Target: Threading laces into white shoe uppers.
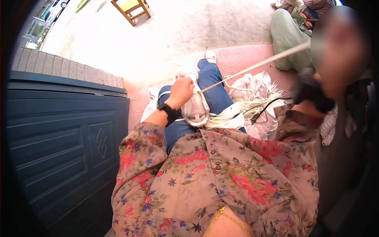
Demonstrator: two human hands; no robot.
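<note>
A pale pink and white sneaker [196, 110] rests on my lap, between my thighs in blue jeans. My left hand [181, 93], with a black watch on its wrist, is closed against the sneaker's upper side and steadies it. A long white shoelace [256, 64] runs taut from the sneaker up to the right. At its far end is my right hand [337, 51], raised high; its fingers are blurred, but the stretched lace leads into it. More loose white laces [227, 119] lie in a bundle across my right thigh.
White plastic bags [252, 87] with a heap of cream laces [260, 108] lie by my right leg. Farther right stands a pale green sack [287, 39]. A dark blue panelled door [67, 134] closes off the left side. Ahead is a wooden stool [132, 10].
</note>
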